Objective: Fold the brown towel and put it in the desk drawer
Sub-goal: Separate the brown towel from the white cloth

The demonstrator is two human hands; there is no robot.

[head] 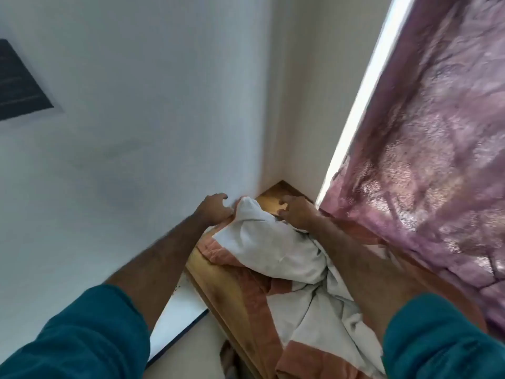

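The towel [276, 250], white with brown-orange borders, lies crumpled along the wooden desk top [218, 280], and its far end is bunched up in a raised peak near the wall corner. My left hand [216, 210] grips that far end against the wall, fingers curled at the cloth's edge. My right hand [296, 214] lies over the towel's right side. Its fingers are loosely curled above bare wood and pinch nothing that I can see. No drawer is in view.
A white wall runs close along the desk's left side, and the two walls meet in a corner just behind it. A pink-purple curtain [426, 165] hangs close on the right, down to the desk. A white panel [175, 318] shows below the desk's left edge.
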